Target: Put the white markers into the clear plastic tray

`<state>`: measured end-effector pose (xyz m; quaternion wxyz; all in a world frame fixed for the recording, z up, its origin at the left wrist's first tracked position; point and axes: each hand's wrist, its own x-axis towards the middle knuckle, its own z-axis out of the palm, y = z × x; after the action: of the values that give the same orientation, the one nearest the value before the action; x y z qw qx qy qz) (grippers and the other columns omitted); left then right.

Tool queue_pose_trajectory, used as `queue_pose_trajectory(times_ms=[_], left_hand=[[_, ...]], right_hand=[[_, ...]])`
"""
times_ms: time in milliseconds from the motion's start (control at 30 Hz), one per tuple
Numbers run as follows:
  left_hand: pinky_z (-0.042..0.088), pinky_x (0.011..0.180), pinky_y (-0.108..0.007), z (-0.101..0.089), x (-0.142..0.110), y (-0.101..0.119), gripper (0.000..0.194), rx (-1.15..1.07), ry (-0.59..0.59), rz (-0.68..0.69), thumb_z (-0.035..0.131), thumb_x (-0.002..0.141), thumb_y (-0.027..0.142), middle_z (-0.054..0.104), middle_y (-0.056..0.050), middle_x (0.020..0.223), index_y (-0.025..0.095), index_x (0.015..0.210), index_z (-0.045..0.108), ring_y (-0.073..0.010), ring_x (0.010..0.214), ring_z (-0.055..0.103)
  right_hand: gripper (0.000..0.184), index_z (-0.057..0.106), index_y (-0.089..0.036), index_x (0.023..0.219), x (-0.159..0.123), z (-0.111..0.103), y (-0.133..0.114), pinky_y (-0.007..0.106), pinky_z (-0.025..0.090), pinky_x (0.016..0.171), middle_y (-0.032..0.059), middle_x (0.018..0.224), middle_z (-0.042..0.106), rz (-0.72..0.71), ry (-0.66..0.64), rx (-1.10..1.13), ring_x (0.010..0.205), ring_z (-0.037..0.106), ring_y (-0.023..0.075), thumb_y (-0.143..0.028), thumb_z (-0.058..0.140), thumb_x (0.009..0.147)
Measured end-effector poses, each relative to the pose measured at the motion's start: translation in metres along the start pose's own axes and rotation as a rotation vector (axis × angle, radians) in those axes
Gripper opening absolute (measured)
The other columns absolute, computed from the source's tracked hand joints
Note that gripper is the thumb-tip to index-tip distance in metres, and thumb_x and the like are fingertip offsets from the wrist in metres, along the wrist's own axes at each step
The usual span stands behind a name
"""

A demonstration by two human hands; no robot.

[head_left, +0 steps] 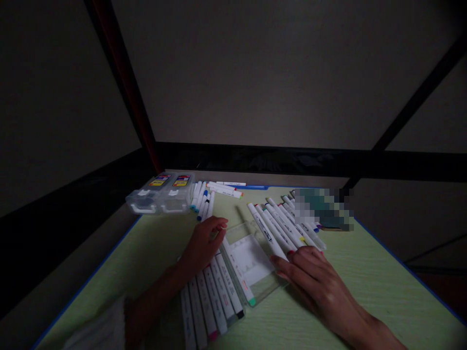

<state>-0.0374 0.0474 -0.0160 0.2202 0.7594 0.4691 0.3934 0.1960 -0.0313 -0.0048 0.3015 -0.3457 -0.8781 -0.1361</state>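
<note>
1. While the room lay dim, your left hand (202, 245) rested palm-down with loosely curled fingers on the near row of white-barrelled marker pens (213, 296), gripping none of them; that row lay side by side on the pale green counter (365, 277), just left of the clear plastic marker case (251, 265).
2. Your right hand (314, 279) lay flat and open, fingertips touching the case's right edge and the near ends of the fanned white markers (282, 226) beyond it, holding nothing.
3. One green-tipped marker (239, 272) lay along the case's left rim.
4. Two closed clear storage boxes with coloured labels (162, 194) sat at the far left, with more loose markers (204, 199) just beside them.
5. My judgement: the round barrels could roll, so a sideways nudge from either palm might scatter a row toward the counter's edge; in this poor light you could also misread cap colours.
</note>
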Motion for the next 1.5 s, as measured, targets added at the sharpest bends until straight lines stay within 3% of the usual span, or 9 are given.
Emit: queue_pose_trajectory(times_ms=[700,1500], left_hand=[[0.047,0.072,-0.026,0.002,-0.002,-0.004,0.015,0.026,-0.045,0.03,0.047,0.076,0.013,0.064,-0.004,0.082,0.014,0.083,0.059,-0.0127,0.075,0.059],[0.045,0.07,-0.025,0.003,-0.002,-0.005,0.015,0.076,-0.108,0.103,0.045,0.075,0.013,0.062,-0.004,0.078,0.014,0.079,0.059,-0.0122,0.072,0.057]], right_hand=[[0.03,0.06,-0.012,0.103,-0.01,0.006,0.021,0.03,0.04,0.063,0.0077,0.077,0.061,0.28,-0.093,-0.137,0.067,0.053,0.0167,-0.024,0.035,0.091],[0.032,0.061,-0.013,0.104,-0.012,0.005,0.028,0.032,0.044,0.064,0.0097,0.081,0.064,0.372,-0.154,-0.186,0.067,0.056,0.0185,-0.016,0.035,0.086]])
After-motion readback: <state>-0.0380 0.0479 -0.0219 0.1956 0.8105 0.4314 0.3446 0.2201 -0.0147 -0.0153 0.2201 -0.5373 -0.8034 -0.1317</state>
